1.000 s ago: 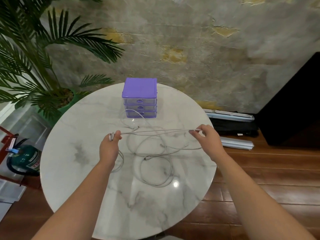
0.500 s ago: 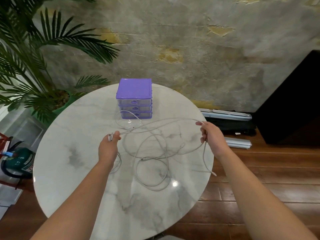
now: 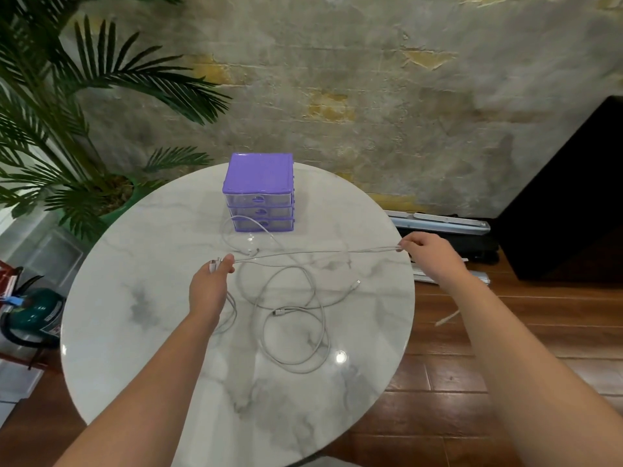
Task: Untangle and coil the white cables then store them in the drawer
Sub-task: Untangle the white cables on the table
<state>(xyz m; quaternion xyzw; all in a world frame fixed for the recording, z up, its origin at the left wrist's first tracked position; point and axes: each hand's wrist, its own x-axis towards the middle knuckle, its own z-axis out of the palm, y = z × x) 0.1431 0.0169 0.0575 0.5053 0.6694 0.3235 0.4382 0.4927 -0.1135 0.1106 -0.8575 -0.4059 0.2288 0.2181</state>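
Head view, looking down over our own two bare arms: we see a round marble surface [image 3: 141, 318] with a small purple drawer unit [image 3: 259, 193] standing near its far edge, all three drawers closed. Our left hand [image 3: 209, 287] pinches the plug ends of a white cable [image 3: 317, 253] between thumb and fingers, above the left-centre of the surface. Our right hand [image 3: 427, 251] pinches the same cable farther along, out over the right rim, so a doubled length runs nearly straight between the two hands. Below that stretch, more white cables [image 3: 296, 332] lie in loose, overlapping loops on the middle of the surface, with one loop reaching up to the foot of the drawer unit. A potted palm [image 3: 67, 136] stands to the left, beyond the surface, and wooden floor [image 3: 472, 382] shows on the right.
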